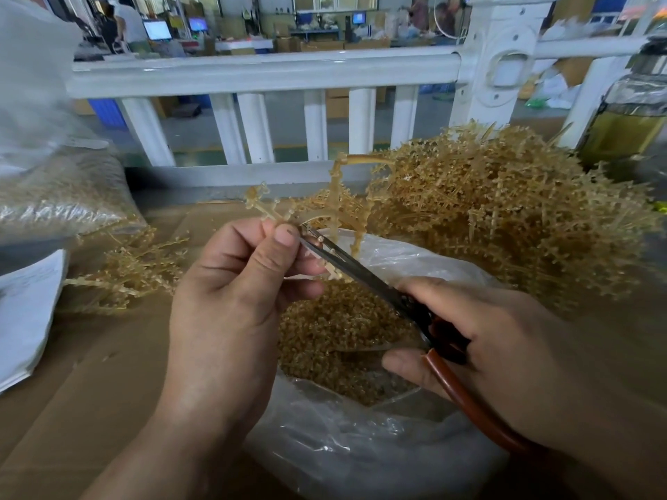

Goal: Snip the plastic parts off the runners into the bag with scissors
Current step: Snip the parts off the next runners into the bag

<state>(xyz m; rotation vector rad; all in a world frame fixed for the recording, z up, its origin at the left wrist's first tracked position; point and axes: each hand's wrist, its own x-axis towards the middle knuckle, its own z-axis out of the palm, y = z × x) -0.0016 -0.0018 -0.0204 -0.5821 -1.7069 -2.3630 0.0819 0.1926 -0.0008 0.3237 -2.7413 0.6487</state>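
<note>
My left hand (234,294) pinches a tan plastic runner (335,196) between thumb and fingers, holding it above a clear plastic bag (353,445). The bag holds a heap of small tan snipped parts (332,333). My right hand (505,359) grips scissors (364,276) with dark, red-brown handles. The narrow blades point up-left and meet the runner right beside my left thumb. Parts still cling to the runner's branches.
A large pile of tan runners (505,218) lies at the right on the cardboard-covered table (90,391). Stripped runners (133,268) lie at the left, beside a filled clear bag (61,196) and white sheets (25,319). A white railing (267,74) stands behind; a jar (628,113) sits far right.
</note>
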